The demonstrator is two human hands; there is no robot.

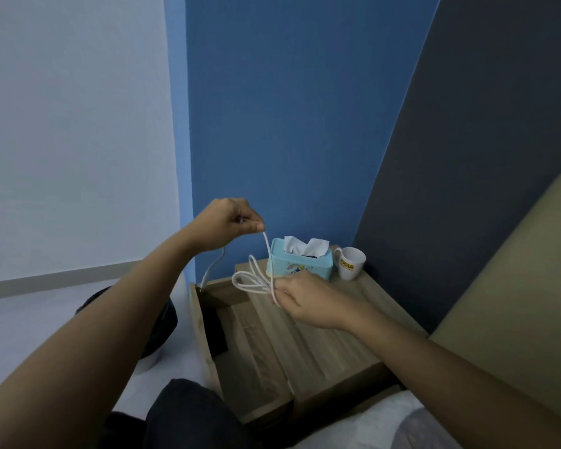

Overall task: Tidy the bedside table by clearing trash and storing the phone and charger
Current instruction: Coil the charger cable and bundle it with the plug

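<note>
Your left hand (230, 223) pinches the charger cable (267, 244) high at mid-frame, apparently to draw it taut for coiling; just below, your right hand (308, 299) clamps the gathered loops over the bedside table (363, 299); the open drawer (250, 322), lower centre, looks meant for storing it.

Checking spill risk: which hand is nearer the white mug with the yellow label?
Right. The right hand, holding loops of white charger cable, is just left of the white mug, apart from it. The left hand is raised farther left, past the light-blue tissue box.
</note>
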